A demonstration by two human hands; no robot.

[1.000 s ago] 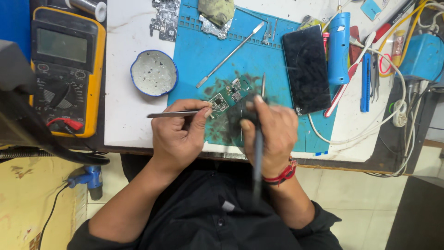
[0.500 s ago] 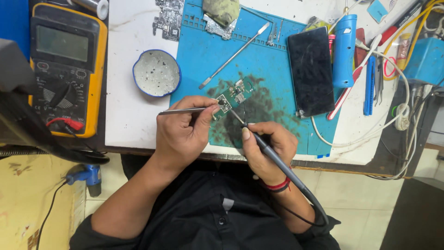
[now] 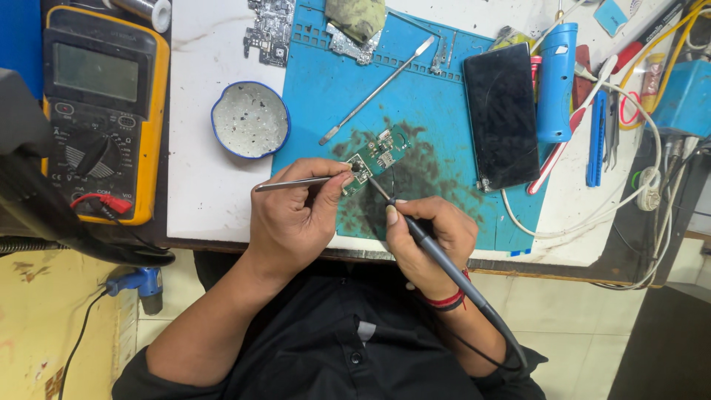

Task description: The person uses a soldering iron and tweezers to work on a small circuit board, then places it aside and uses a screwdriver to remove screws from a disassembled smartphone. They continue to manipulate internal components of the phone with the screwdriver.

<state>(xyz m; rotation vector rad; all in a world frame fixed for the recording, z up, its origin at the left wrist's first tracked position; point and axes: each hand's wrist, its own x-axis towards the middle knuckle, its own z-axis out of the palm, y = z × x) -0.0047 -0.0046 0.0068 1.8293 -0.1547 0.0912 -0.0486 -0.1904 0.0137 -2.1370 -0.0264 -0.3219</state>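
A small green circuit board (image 3: 376,157) lies on the stained blue work mat (image 3: 429,104). My left hand (image 3: 292,215) grips metal tweezers (image 3: 292,183) whose tips press on the board's near left end. My right hand (image 3: 426,241) holds a dark soldering iron (image 3: 437,255) like a pen, its thin tip touching the board beside the tweezers. The iron's cable runs back past my wrist toward my black shirt.
A yellow multimeter (image 3: 100,96) lies far left, a round blue-rimmed dish (image 3: 250,120) beside the mat. On the mat lie a metal spudger (image 3: 378,90), a dark phone (image 3: 502,115) and a blue cylindrical tool (image 3: 557,81). Cables and a blue box (image 3: 685,96) crowd the right edge.
My right hand turned the soldering iron from upright to slanted and brought its tip onto the board. The tweezers stayed on the board. The view shifted slightly.
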